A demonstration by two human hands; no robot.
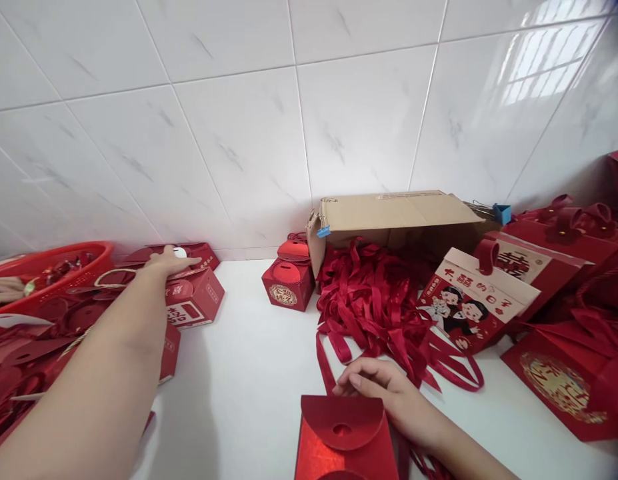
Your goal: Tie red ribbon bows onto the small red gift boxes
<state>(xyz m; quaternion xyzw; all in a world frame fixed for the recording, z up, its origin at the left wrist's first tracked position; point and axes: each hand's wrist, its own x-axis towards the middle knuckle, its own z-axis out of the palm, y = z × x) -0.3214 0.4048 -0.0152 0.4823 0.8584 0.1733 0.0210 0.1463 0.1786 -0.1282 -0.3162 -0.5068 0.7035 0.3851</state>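
Note:
My left hand (pixel 167 263) reaches to the back left, its fingers spread over the top of a red gift box (pixel 203 259) by the wall. Just in front of that sits another red gift box (pixel 196 297) with a white label. At the front, a shiny red gift box (pixel 341 433) with a rounded flap and a small hole stands close to me. Behind its flap rests my right hand (pixel 376 387), fingers curled beside a strand of dark red ribbon; what they hold, if anything, is hidden. A tangled heap of red ribbons (pixel 373 300) lies beyond this hand.
The ribbons spill from a cardboard box (pixel 399 212) with blue clips. A small red box (pixel 289 283) stands left of it, a couple-printed box (pixel 471 303) right. More red boxes (pixel 563 380) crowd the right. A red plastic basket (pixel 96 257) is at far left, near the tiled wall.

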